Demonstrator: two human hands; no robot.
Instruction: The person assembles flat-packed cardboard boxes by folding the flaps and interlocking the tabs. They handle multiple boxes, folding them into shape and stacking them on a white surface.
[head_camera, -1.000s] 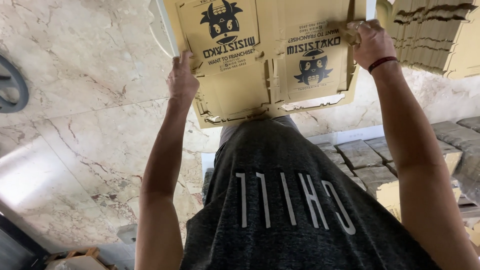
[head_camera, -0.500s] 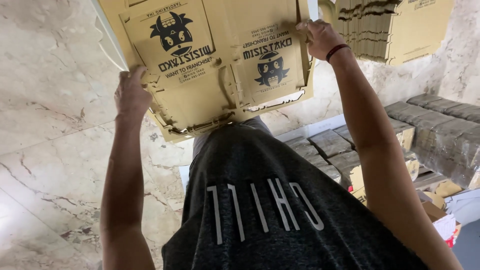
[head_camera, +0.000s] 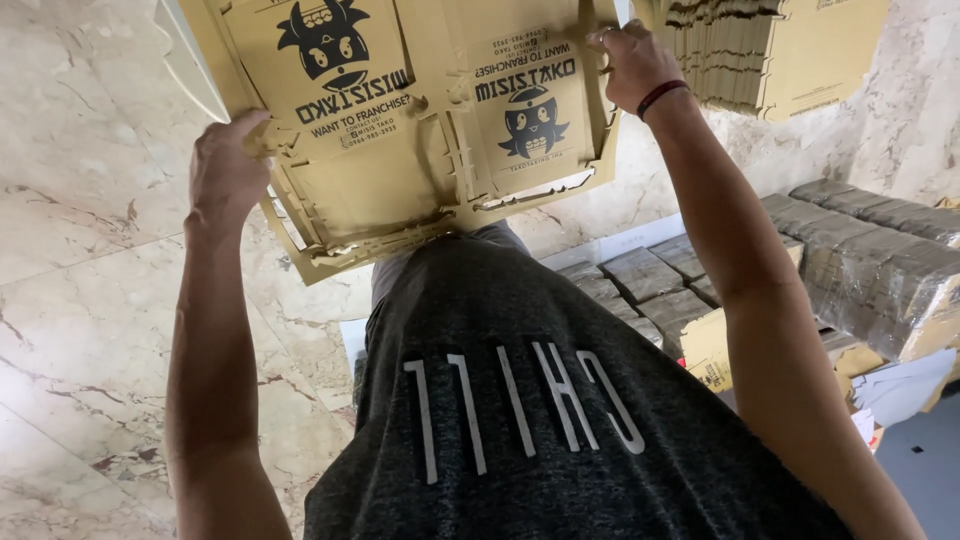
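left hand (head_camera: 225, 170) pinching the left edge of flat die-cut cardboard sheet (head_camera: 420, 130) | right hand (head_camera: 632, 65) clamped on its right edge | sheet held up out front (printed side facing camera) | marble floor (head_camera: 80, 280) underneath | stacked cardboard (head_camera: 770, 50) and wrapped bundles (head_camera: 880, 260) on the right

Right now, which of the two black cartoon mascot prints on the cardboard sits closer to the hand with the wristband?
The smaller mascot print on the narrower panel, near the right hand with the dark wristband. The larger mascot print lies nearer the left hand.
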